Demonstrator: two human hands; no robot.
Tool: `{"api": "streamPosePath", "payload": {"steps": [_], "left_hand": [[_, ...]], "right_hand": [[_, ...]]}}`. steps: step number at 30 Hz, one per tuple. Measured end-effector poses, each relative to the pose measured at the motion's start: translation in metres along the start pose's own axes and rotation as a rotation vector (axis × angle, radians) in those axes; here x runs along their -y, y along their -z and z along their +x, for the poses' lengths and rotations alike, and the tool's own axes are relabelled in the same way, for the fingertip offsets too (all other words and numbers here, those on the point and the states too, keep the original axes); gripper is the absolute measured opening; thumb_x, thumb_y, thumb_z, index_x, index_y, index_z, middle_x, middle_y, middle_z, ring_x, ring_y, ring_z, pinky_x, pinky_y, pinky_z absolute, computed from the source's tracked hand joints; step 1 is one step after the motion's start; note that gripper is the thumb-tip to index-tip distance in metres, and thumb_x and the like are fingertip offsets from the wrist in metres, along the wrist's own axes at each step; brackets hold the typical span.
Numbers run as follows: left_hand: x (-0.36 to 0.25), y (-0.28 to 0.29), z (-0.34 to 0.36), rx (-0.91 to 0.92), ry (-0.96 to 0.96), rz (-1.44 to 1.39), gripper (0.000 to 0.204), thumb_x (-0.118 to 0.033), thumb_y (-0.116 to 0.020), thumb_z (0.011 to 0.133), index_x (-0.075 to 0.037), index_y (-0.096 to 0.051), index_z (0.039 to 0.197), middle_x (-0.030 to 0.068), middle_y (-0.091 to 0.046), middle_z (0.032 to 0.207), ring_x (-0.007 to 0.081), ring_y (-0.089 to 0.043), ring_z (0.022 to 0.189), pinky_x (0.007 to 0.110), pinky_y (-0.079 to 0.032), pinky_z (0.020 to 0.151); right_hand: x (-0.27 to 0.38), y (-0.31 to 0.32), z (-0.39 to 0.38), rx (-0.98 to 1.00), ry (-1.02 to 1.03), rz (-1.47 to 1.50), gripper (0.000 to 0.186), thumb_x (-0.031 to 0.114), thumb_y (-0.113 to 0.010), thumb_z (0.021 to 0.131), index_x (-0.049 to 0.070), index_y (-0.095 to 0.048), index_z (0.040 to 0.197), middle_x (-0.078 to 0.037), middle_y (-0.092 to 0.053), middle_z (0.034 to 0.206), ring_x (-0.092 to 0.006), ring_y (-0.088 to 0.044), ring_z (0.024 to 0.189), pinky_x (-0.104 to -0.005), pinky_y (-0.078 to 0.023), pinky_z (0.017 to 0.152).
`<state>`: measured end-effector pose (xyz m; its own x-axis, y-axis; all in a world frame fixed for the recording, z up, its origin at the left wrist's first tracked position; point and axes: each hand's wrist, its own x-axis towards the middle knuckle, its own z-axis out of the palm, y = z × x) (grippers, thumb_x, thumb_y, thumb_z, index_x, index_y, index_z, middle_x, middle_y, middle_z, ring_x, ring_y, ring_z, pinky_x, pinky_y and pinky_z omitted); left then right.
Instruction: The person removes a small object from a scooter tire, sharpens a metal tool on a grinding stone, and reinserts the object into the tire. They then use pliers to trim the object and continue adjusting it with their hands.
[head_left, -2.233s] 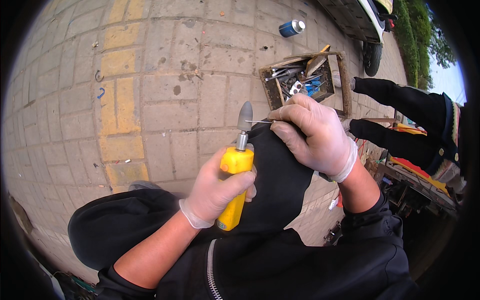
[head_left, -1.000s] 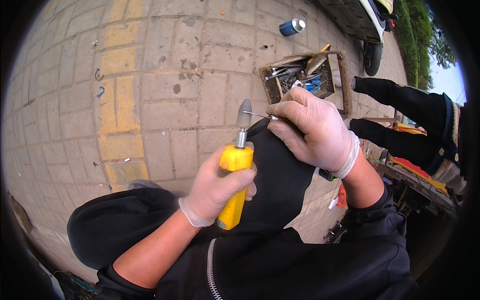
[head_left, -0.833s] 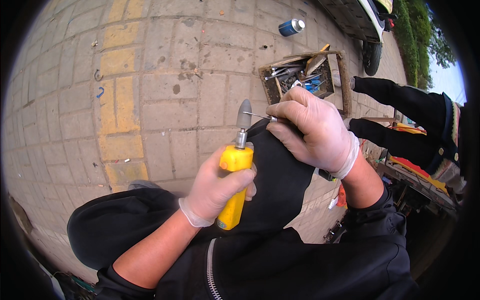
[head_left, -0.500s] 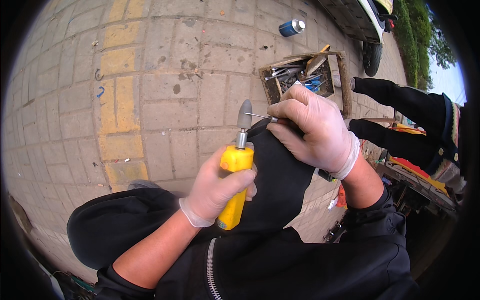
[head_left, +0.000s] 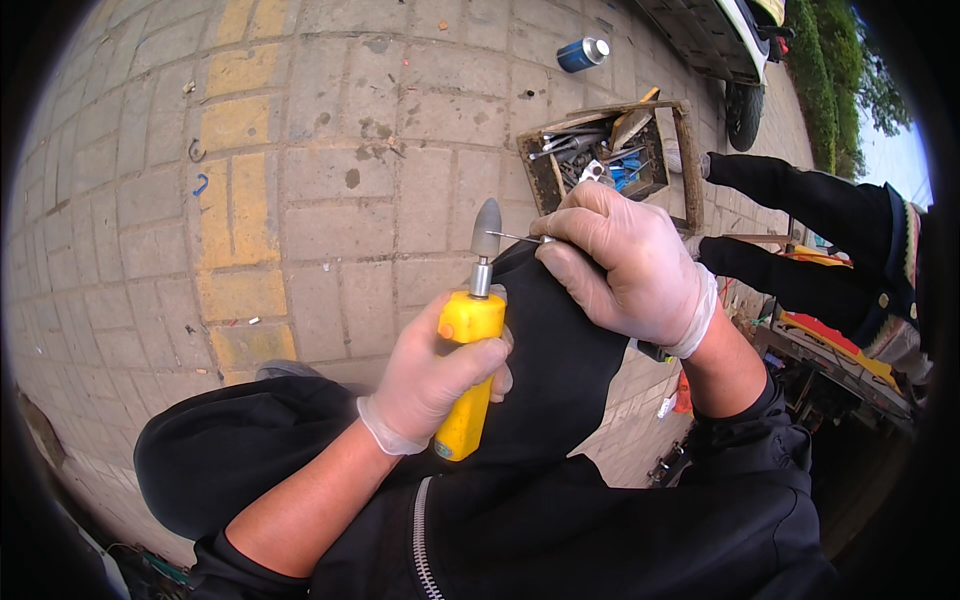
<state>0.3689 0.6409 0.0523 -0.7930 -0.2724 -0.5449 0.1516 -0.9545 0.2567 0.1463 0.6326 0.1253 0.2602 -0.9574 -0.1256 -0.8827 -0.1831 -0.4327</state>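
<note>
My left hand [head_left: 445, 375] in a clear glove is closed around a yellow handheld rotary tool [head_left: 466, 418], which points up and carries a grey cone-shaped abrasive bit [head_left: 486, 226] on a silver collar [head_left: 480, 278]. My right hand [head_left: 625, 265], also gloved, pinches a thin metal rod [head_left: 515, 236]. The rod’s tip touches the right side of the grey bit, or lies very near it; whether the bit is spinning I cannot tell. Both hands are above my black-clad legs [head_left: 250, 435].
A wooden tool box [head_left: 545, 175] and a blue can [head_left: 575, 57] lie on paving [head_left: 350, 230]. A vehicle’s wheel [head_left: 742, 115] is at upper right. Another person’s dark-trousered legs [head_left: 790, 185] are at right, near a cart with yellow and red parts [head_left: 830, 340].
My right hand and the rod have shifted slightly down along the bit since half a second ago. My left hand and the yellow tool have barely moved.
</note>
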Motion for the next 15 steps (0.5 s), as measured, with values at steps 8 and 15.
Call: {"api": "streamPosePath", "payload": {"steps": [8, 15], "left_hand": [[0.0009, 0.0004, -0.0001, -0.005, 0.001, -0.002, 0.053, -0.020, -0.073, 0.085, -0.004, -0.050, 0.130, 0.0083, -0.061, 0.097, 0.0206, -0.064, 0.072, 0.035, -0.054, 0.069], [0.0001, 0.0014, 0.0013, -0.003, 0.002, -0.010, 0.053, -0.021, -0.073, 0.085, -0.004, -0.050, 0.130, 0.0080, -0.061, 0.097, 0.0201, -0.065, 0.072, 0.035, -0.054, 0.069]], "right_hand": [[0.0010, 0.0012, -0.0004, 0.047, -0.039, -0.023, 0.012, 0.016, -0.069, 0.087, 0.004, -0.066, 0.086, -0.012, -0.056, 0.077, -0.0314, -0.063, 0.065, -0.0394, -0.051, 0.055], [0.0028, -0.0001, 0.0019, -0.034, -0.138, 0.149, 0.022, 0.007, -0.078, 0.080, 0.001, -0.064, 0.097, -0.010, -0.054, 0.079, -0.0250, -0.059, 0.066, -0.0333, -0.049, 0.059]]}}
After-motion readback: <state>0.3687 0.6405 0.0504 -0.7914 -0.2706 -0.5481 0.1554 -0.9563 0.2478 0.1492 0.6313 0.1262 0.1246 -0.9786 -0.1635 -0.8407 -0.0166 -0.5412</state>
